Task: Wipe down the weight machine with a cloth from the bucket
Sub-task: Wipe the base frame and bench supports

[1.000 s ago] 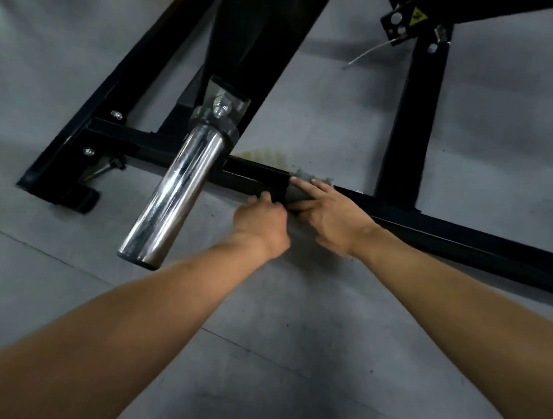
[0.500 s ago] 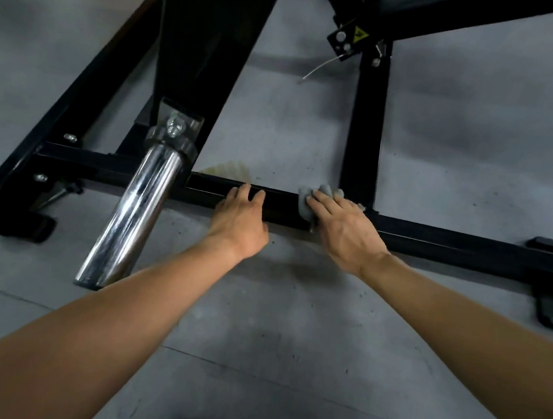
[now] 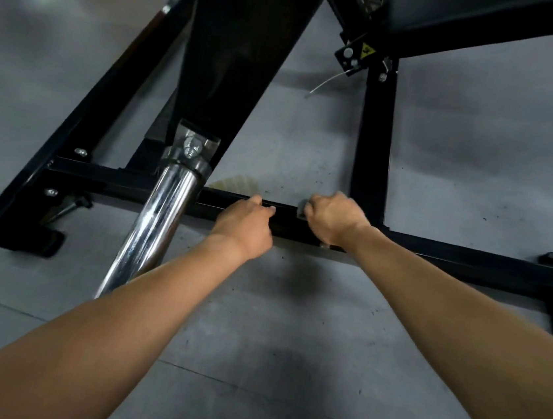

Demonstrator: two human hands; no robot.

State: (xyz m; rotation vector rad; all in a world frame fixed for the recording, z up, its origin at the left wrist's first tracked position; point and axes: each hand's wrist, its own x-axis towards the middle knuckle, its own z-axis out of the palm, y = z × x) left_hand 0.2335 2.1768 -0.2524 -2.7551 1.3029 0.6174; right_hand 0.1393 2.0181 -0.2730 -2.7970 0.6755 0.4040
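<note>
Right of the chrome peg point(image 3: 156, 226), the left hand point(image 3: 245, 226) has shifted from fingers lying over the base rail point(image 3: 469, 262) to fingers hooked on its top edge. The right hand point(image 3: 334, 219) has gone from flat to fingers bunched round the cloth point(image 3: 301, 208), a grey sliver showing on the rail. Step, I judge: wiping the lower frame; next calls for dragging the cloth along the rail under steady pressure.

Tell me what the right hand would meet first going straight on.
The right hand, gripping the cloth, is against the black frame bar. Beyond that, its line crosses floor toward the wide slanted beam, though depth is unclear.
</note>
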